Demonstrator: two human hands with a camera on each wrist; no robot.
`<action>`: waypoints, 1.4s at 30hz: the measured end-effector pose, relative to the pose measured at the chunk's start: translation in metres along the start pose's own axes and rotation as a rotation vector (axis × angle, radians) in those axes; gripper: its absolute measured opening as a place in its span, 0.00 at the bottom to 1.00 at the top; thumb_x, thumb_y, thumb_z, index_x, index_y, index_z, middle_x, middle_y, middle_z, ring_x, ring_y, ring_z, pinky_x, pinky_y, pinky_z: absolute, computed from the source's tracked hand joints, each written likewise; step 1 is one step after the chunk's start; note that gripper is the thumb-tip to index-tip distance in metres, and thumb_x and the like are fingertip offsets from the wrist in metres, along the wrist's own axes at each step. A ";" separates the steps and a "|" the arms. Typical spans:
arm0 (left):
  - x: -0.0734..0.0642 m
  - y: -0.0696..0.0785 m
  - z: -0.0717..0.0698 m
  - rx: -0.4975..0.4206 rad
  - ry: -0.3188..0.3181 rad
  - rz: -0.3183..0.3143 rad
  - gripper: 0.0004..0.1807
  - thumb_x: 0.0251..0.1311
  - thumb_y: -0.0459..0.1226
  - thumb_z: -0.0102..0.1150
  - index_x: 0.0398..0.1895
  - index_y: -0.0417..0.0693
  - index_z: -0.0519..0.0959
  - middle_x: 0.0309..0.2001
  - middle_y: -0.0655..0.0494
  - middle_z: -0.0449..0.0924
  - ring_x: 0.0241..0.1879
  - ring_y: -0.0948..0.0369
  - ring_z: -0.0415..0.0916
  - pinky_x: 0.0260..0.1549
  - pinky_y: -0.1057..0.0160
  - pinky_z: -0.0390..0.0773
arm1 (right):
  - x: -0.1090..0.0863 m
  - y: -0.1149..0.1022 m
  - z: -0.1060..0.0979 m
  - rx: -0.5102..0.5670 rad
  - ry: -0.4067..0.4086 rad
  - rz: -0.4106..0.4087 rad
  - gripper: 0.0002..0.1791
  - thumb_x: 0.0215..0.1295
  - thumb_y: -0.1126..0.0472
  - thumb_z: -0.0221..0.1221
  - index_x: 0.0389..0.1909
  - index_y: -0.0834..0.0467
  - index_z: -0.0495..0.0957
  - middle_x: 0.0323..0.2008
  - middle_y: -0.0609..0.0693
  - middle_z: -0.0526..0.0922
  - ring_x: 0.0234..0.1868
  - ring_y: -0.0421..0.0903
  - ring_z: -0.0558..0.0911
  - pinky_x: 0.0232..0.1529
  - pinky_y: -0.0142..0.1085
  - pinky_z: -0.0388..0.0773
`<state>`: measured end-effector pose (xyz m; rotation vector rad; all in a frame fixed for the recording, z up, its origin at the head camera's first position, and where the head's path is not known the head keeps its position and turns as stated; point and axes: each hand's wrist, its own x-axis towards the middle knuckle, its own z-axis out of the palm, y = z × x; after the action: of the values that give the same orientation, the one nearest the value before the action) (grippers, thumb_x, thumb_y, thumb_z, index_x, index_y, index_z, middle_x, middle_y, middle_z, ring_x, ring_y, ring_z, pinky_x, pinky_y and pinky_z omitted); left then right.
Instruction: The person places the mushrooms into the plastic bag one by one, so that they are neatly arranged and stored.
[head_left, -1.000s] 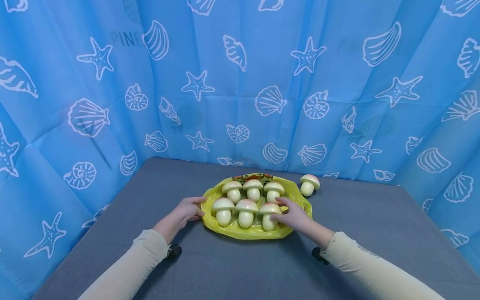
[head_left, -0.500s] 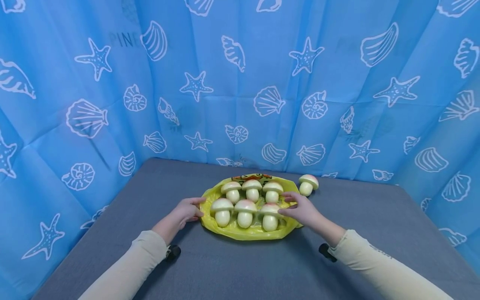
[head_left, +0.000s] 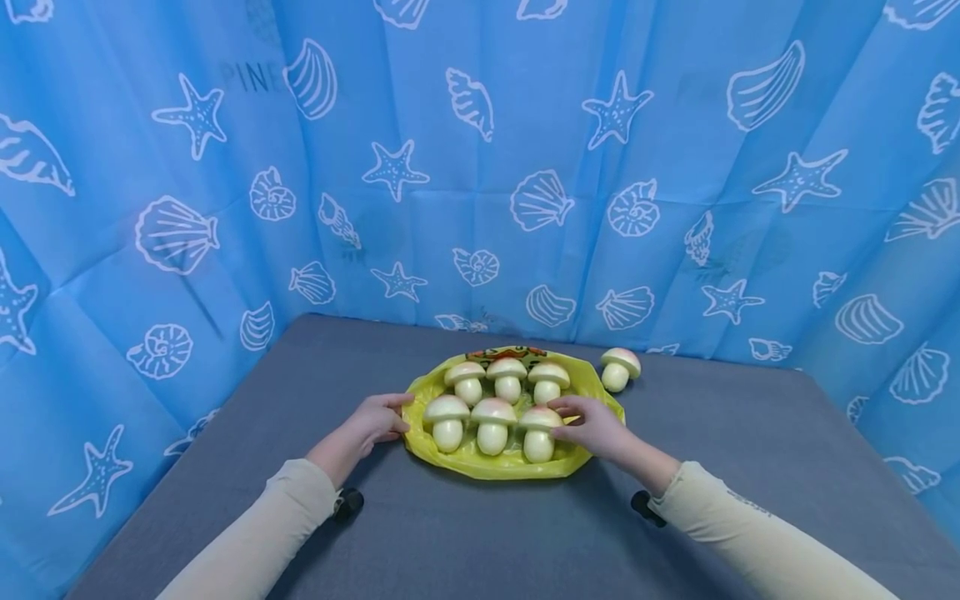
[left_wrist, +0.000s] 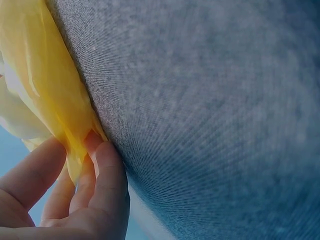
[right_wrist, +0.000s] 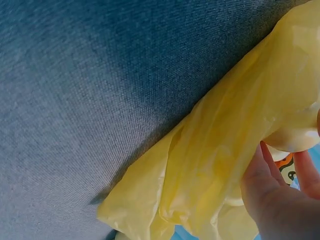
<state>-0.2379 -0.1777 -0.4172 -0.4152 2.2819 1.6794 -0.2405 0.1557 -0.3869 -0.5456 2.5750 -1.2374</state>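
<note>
A yellow plastic bag (head_left: 491,470) lies spread on the table, its top opened wide. Several mushrooms stand inside it in two rows, pale with pink-tinged caps. My left hand (head_left: 369,427) pinches the bag's left edge; in the left wrist view, thumb and fingers (left_wrist: 111,170) gather the yellow plastic (left_wrist: 47,75). At the other side, my right hand (head_left: 596,431) reaches over the rim and grips the front right mushroom (head_left: 537,446) by its cap. In the right wrist view, bent fingers (right_wrist: 306,175) touch this cap (right_wrist: 295,137), partly hidden behind the bag wall (right_wrist: 215,145).
One more mushroom (head_left: 618,371) stands outside the bag, at its back right. The table (head_left: 465,542) has a grey cloth cover. Close behind it hangs a blue curtain (head_left: 480,225) with white shell and starfish prints.
My right hand drew back to the right from the front right mushroom, then came in to it again. My left hand stayed on the bag's edge, and the mushrooms kept their places.
</note>
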 end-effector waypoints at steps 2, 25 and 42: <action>0.000 0.001 0.000 -0.006 0.000 -0.007 0.31 0.61 0.21 0.53 0.70 0.41 0.66 0.68 0.35 0.61 0.61 0.46 0.67 0.53 0.51 0.74 | 0.000 0.000 0.000 -0.004 -0.001 -0.002 0.23 0.63 0.67 0.63 0.57 0.71 0.74 0.53 0.68 0.78 0.48 0.61 0.80 0.45 0.46 0.80; -0.001 0.002 -0.001 -0.009 0.007 -0.013 0.32 0.60 0.20 0.54 0.69 0.40 0.67 0.67 0.35 0.63 0.57 0.47 0.70 0.52 0.51 0.74 | -0.001 -0.001 -0.019 0.013 0.055 0.082 0.26 0.64 0.65 0.62 0.60 0.72 0.70 0.55 0.70 0.75 0.51 0.63 0.78 0.46 0.47 0.80; -0.002 0.002 -0.001 -0.003 -0.011 0.005 0.31 0.61 0.21 0.53 0.70 0.40 0.66 0.67 0.35 0.62 0.61 0.45 0.67 0.54 0.49 0.73 | 0.011 0.030 -0.055 -0.013 0.435 0.113 0.32 0.70 0.63 0.56 0.71 0.65 0.58 0.62 0.70 0.63 0.55 0.65 0.73 0.48 0.52 0.77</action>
<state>-0.2367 -0.1777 -0.4141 -0.4004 2.2751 1.6831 -0.2771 0.2066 -0.3770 -0.1370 2.9133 -1.4321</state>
